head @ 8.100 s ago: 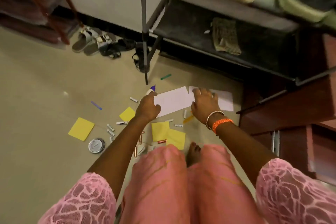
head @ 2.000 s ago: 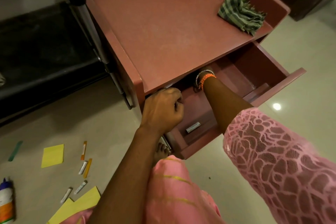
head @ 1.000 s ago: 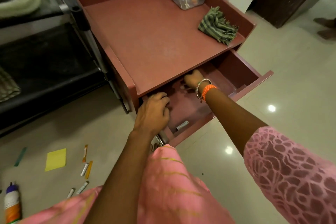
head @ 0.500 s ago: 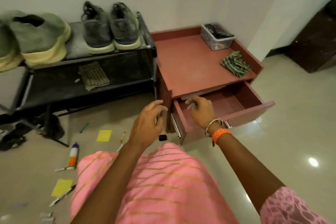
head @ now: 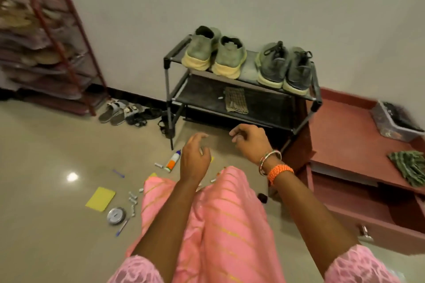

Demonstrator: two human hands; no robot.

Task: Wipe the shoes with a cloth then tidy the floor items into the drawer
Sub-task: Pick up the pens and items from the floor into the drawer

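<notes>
Shoes (head: pixel 247 60), two grey-green pairs with pale soles, are sitting side by side on the top shelf of a black rack (head: pixel 169 89) against the wall, a folded cloth (head: pixel 236 100) lying on the shelf below. Right of the rack, the red drawer (head: pixel 377 225) is standing pulled open under a cabinet (head: pixel 345 135) top carrying a green cloth (head: pixel 409 166) near its front edge and a clear bin (head: pixel 391 125) at its back corner. Floor items are lying scattered left of the person's pink-clad knees: a glue bottle (head: pixel 173 161), a yellow note (head: pixel 100 198), a round tin (head: pixel 116 215), small white sticks (head: pixel 133 201). Both arms are reaching forward above the floor, the left hand (head: pixel 194 158) and the bangled right hand (head: pixel 249 141) hanging with loosely curled fingers, holding nothing.
</notes>
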